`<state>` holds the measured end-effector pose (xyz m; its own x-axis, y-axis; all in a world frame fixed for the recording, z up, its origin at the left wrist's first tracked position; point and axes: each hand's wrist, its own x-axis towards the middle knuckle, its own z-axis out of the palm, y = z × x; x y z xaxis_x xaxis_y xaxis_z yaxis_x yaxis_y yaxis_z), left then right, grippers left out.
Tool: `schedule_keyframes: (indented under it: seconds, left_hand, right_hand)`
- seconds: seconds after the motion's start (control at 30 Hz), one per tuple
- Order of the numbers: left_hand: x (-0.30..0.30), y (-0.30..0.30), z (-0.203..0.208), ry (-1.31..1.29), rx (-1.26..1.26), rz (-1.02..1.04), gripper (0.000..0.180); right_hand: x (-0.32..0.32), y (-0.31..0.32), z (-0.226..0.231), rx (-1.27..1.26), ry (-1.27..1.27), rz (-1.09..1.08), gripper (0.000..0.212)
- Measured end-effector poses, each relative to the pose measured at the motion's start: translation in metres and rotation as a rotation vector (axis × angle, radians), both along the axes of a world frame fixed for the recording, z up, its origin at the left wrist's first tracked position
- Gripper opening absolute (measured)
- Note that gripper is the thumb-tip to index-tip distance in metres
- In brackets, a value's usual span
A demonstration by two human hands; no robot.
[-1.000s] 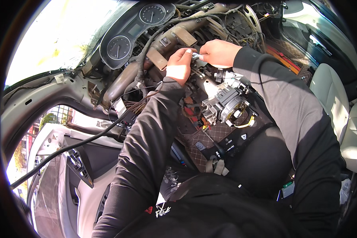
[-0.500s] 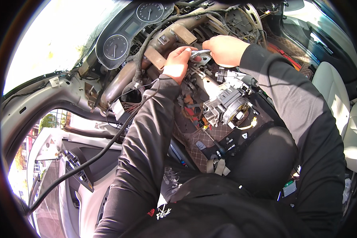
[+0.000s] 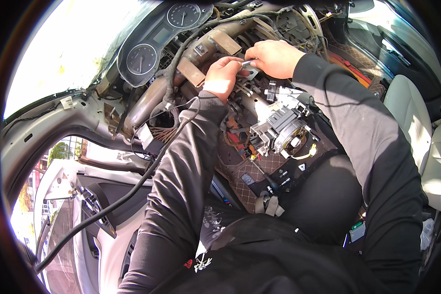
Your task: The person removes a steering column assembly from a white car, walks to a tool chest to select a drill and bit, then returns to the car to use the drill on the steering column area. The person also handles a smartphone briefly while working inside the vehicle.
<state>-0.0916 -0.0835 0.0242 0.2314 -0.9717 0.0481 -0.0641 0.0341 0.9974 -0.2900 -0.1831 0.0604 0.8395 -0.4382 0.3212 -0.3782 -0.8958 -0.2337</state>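
Observation:
Close together over the stripped dashboard frame, my two hands are closed on a slim, shiny metal tool (image 3: pixel 247 63). My left hand (image 3: pixel 221 77) pinches one end of it, and my right hand (image 3: pixel 275 59) grips the other. Fingers cover most of the tool, so its exact kind is hidden. Just beneath them is a pale metal bracket (image 3: pixel 251 73) on the steering column. Nearer to me sits the steering column switch assembly (image 3: pixel 281 125), grey and black, with a yellow connector (image 3: pixel 308 153) hanging from it.
The instrument cluster (image 3: pixel 149 36) is at the upper left, beside a brown crossbeam (image 3: pixel 154 95) wrapped by a wiring harness (image 3: pixel 171 68). A black cable (image 3: pixel 100 213) runs past my left forearm to the open door (image 3: pixel 117 186). A light seat (image 3: pixel 409 115) stands at right.
My right hand has shifted slightly left and up, closer to my left hand. Less of the metal tool shows between them.

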Motion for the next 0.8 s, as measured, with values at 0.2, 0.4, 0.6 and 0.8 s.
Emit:
schedule_keyframes:
  seconds: [0.2,0.4,0.6,0.8]
  left_hand:
    - [-0.007,0.013,-0.010,-0.654,-0.317,0.194,0.020]
    - [-0.004,0.015,-0.004,-0.657,-0.309,0.122,0.019]
    - [0.006,-0.003,-0.012,-0.337,-0.236,-0.082,0.029]
    - [0.008,-0.006,-0.016,-0.146,-0.145,-0.073,0.035]
  right_hand:
    - [0.000,-0.007,-0.009,-0.019,-0.070,0.034,0.029]
    - [0.001,0.008,0.009,0.049,-0.016,0.066,0.028]
    - [-0.003,0.056,0.025,0.163,0.182,0.077,0.032]
    - [-0.007,0.058,0.023,-0.046,0.069,-0.073,0.030]
